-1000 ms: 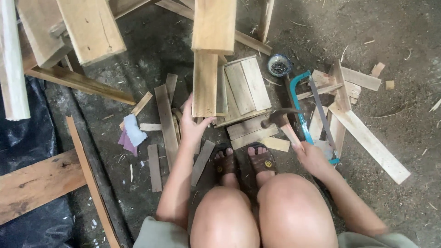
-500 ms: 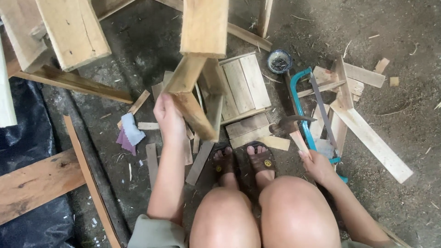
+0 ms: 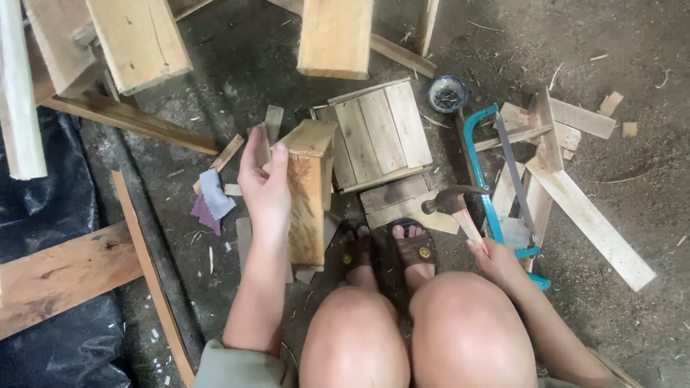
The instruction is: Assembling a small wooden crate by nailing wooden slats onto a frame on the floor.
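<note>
While a long pale plank [image 3: 18,86] and a broad board [image 3: 65,269] lie at the left edge of the dirt floor [image 3: 647,57], with scraps of sandpaper [image 3: 210,201] just right of them, the left hand [image 3: 267,188] has raised a short wooden block [image 3: 307,194] off the ground, where a second ago it lay flat among the offcuts; the fingers wrap its left face, thumb behind, and it now stands tilted above the sandalled feet [image 3: 388,248]. Beyond it rests a small slatted panel [image 3: 381,133], and farther right a bowl of nails [image 3: 448,93]. The right hand [image 3: 496,260] has stayed low, clenched on the handle of a hammer [image 3: 454,205] beside a teal-framed saw [image 3: 503,179], so block and hammer are both in hand.
</note>
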